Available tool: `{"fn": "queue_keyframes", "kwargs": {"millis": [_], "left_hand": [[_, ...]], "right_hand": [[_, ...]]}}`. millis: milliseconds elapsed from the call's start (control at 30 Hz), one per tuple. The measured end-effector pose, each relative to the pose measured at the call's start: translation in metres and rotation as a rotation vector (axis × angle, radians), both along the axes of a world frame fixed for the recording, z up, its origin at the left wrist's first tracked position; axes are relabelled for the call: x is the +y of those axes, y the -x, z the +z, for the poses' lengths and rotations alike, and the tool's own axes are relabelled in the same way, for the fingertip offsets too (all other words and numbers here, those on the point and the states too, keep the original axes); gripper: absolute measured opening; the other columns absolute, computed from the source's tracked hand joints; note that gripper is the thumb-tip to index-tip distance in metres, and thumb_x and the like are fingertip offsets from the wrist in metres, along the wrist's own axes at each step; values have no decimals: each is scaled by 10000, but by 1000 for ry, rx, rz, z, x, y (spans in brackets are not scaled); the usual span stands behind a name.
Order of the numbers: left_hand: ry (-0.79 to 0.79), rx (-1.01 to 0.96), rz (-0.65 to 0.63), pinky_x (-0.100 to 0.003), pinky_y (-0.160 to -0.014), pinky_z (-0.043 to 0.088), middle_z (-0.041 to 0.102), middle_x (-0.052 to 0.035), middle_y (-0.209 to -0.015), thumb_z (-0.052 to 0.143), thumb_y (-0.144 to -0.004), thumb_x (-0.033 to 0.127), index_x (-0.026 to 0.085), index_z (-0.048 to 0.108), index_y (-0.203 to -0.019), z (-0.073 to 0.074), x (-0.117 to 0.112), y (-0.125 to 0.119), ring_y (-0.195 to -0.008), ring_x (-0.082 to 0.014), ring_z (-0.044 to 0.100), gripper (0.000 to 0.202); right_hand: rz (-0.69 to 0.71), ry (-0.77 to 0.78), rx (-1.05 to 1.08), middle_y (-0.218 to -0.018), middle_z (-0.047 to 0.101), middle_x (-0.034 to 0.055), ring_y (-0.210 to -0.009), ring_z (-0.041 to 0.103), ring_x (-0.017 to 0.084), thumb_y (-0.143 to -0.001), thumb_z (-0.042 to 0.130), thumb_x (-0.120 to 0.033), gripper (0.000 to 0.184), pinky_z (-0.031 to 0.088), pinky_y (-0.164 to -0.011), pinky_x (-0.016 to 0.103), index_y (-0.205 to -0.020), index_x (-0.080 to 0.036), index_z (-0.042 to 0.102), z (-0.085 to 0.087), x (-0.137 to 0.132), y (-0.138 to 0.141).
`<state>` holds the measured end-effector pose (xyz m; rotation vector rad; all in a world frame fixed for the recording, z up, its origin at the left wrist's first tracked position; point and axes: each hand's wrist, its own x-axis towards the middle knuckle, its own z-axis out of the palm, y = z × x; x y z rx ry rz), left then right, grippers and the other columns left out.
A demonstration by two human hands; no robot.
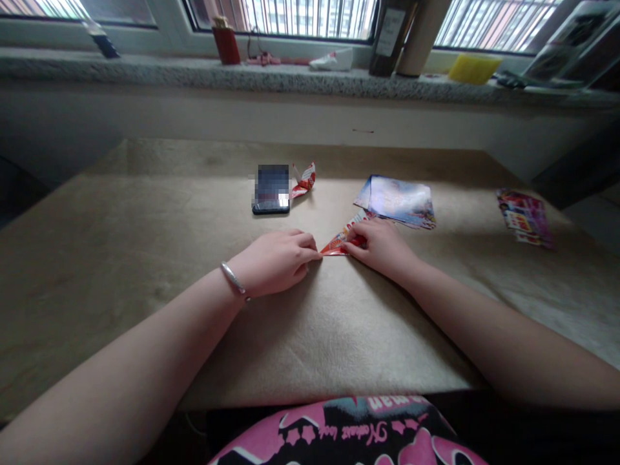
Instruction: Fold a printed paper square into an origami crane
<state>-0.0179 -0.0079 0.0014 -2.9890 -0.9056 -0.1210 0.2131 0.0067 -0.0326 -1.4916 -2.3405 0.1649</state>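
A folded piece of printed paper (335, 244), red, orange and white, lies on the table and narrows to a point at its left end. My left hand (283, 259), with a silver bangle on the wrist, pinches that tip between thumb and finger. Fingers of my right hand (378, 244) are closed on the paper's wider right part and cover some of it. Just beyond lies a stack of glossy blue printed sheets (402, 199). A folded red-and-white paper figure (305, 181) stands farther back, beside a phone (272, 190).
Colourful printed packets (526, 216) lie at the right of the cloth-covered table (145, 258). Along the stone windowsill (169, 73) stand a red container (225, 42), dark and tan bottles (393, 39) and a yellow object (473, 68). The table's front edge is close to my body.
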Motion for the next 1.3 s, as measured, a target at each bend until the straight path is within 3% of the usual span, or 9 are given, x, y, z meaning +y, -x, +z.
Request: {"fn": "queue_keyframes", "kwargs": {"millis": [200, 500, 667, 800, 1133, 1300], "left_hand": [[37, 4, 16, -311, -849, 478, 647, -45, -1021, 487, -820, 127, 227, 677, -1078, 1, 1, 3, -929, -181, 580, 336], [74, -80, 16, -298, -823, 478, 657, -50, -987, 466, -859, 166, 185, 681, -949, -3, 8, 10, -895, -169, 585, 234], [67, -180, -77, -319, -927, 452, 600, -68, -1196, 484, -871, 172, 182, 561, -1212, -13, 9, 4, -1058, -181, 545, 350], [32, -144, -86, -373, -913, 463, 604, -65, -1196, 519, -866, 210, 204, 540, -1259, -18, 6, -3, -1055, -218, 536, 394], [122, -221, -29, -321, -903, 459, 628, -66, -1083, 539, -857, 208, 167, 622, -1068, -17, 5, -5, -997, -183, 556, 230], [217, -264, 40, -315, -897, 460, 634, -68, -1047, 519, -879, 230, 163, 593, -1125, -17, 6, -2, -987, -176, 568, 266]], "right_hand": [[7, 1, 10, -756, 652, 38, -747, 540, 186, -802, 594, -363, 185, 352, -697, 297, -714, -201, 608, 0, 0, 0], [15, -19, -21, -774, 651, 46, -764, 531, 192, -815, 591, -366, 193, 352, -711, 300, -726, -197, 619, 0, -2, 1], [18, -58, -51, -789, 652, 50, -789, 530, 202, -826, 573, -369, 194, 340, -733, 311, -755, -197, 627, -1, -3, 0], [25, -103, -107, -788, 648, 50, -794, 520, 210, -831, 564, -369, 198, 325, -746, 324, -739, -197, 601, 0, -2, 0], [119, -175, -158, -817, 651, 54, -810, 513, 210, -882, 490, -331, 192, 327, -825, 342, -774, -192, 569, 3, -5, -2], [262, -180, -119, -827, 648, 54, -833, 521, 203, -893, 482, -324, 201, 324, -857, 345, -794, -193, 598, 6, -5, -5]]}}
